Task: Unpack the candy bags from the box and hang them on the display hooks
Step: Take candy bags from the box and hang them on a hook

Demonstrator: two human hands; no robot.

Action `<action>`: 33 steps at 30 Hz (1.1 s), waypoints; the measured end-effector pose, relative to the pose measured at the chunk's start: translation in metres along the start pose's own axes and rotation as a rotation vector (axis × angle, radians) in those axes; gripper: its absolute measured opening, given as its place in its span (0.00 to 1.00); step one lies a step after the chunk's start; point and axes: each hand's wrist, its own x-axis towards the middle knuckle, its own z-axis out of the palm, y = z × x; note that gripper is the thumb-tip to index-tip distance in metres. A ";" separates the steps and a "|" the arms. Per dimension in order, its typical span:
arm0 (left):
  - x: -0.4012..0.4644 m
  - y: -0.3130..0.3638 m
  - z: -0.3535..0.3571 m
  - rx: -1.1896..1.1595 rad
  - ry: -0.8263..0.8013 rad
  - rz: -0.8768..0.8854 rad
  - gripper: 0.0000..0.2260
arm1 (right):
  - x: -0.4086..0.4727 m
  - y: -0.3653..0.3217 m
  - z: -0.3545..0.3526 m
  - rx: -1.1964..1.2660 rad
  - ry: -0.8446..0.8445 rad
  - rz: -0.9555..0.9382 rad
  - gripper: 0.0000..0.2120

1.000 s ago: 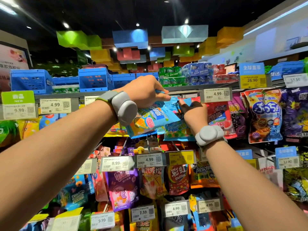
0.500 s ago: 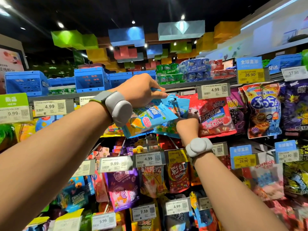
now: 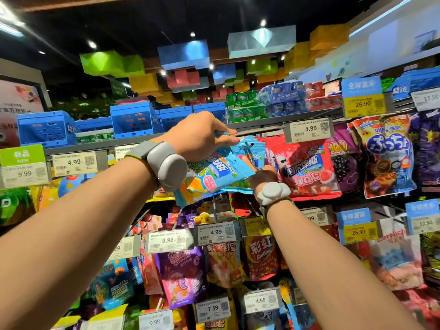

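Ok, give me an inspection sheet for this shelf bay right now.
Surface: top shelf edge carries a 4.99 price tag; hook rows below.
Job's things: blue candy bag tilted at the hook, hole near its tip; red candy bags hang beside it.
Clutter: purple bags, Skittles bags on lower hooks.
Grip: left hand pinches the blue bag's top; right hand is under the bag, fingers hidden.
Cables: nothing seen.
Surroundings: blue crates on top, coloured ceiling blocks.

Blue candy bag (image 3: pixel 214 173) tilted, top edge at display hook (image 3: pixel 247 148).
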 end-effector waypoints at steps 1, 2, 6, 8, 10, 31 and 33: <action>0.000 0.001 0.000 -0.001 0.001 0.001 0.18 | 0.000 0.000 -0.001 -0.037 -0.025 0.012 0.22; -0.001 0.001 0.000 -0.005 0.000 -0.003 0.18 | -0.002 -0.001 -0.002 -0.090 -0.044 0.005 0.21; -0.002 0.001 -0.002 -0.018 -0.004 -0.013 0.19 | -0.010 -0.004 -0.003 -0.109 -0.035 0.003 0.21; -0.002 0.001 -0.002 -0.027 -0.014 -0.017 0.19 | -0.008 -0.007 -0.003 -0.081 0.018 0.018 0.25; -0.004 0.001 -0.002 -0.036 -0.009 -0.021 0.19 | -0.012 -0.005 -0.008 -0.274 -0.016 -0.082 0.30; -0.048 0.000 0.046 -0.192 0.257 -0.044 0.27 | -0.098 -0.010 -0.058 0.405 -0.224 -0.122 0.17; -0.053 -0.001 0.048 -0.242 0.303 -0.060 0.26 | -0.111 -0.011 -0.061 0.456 -0.246 -0.136 0.18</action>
